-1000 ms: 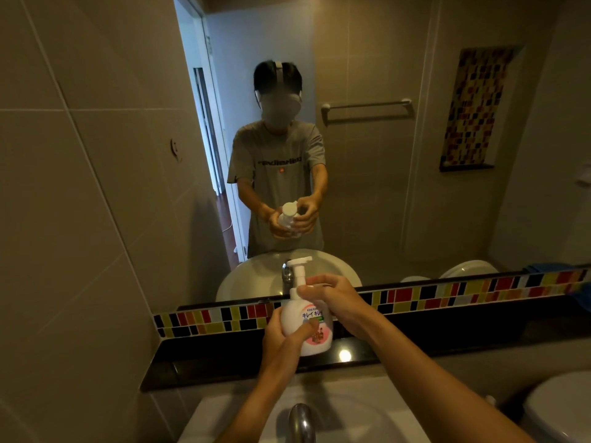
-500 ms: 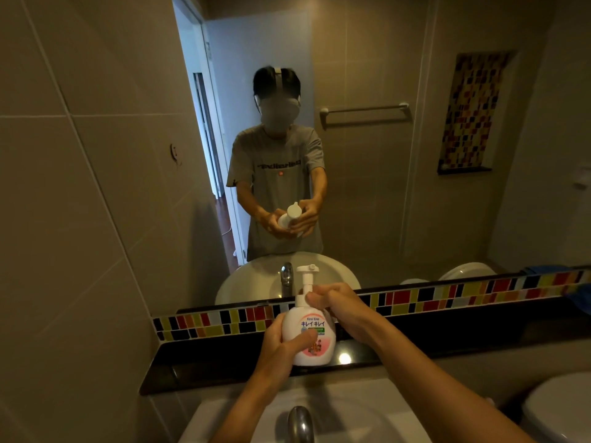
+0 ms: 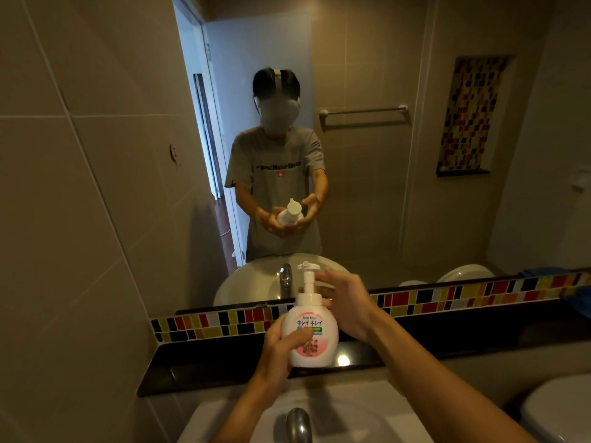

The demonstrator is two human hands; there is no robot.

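Note:
A white pump soap bottle [image 3: 315,318] with a pink label is held upright over the black ledge [image 3: 208,362]. My left hand [image 3: 281,350] grips its round body from the left, thumb across the label. My right hand [image 3: 347,302] hovers just right of the pump stem with its fingers spread and loosely curved, holding nothing. I cannot tell whether its thumb touches the bottle's shoulder. The pump head stands raised above both hands.
A white sink [image 3: 367,410] with a chrome faucet [image 3: 299,425] lies directly below my arms. A wall mirror [image 3: 383,187] rises behind a strip of coloured mosaic tiles [image 3: 447,298]. A toilet [image 3: 559,407] is at the lower right, and a tiled wall closes the left side.
My right hand has let go of the pump neck it was gripping and opened beside it. The bottle stays in my left hand, slightly lower.

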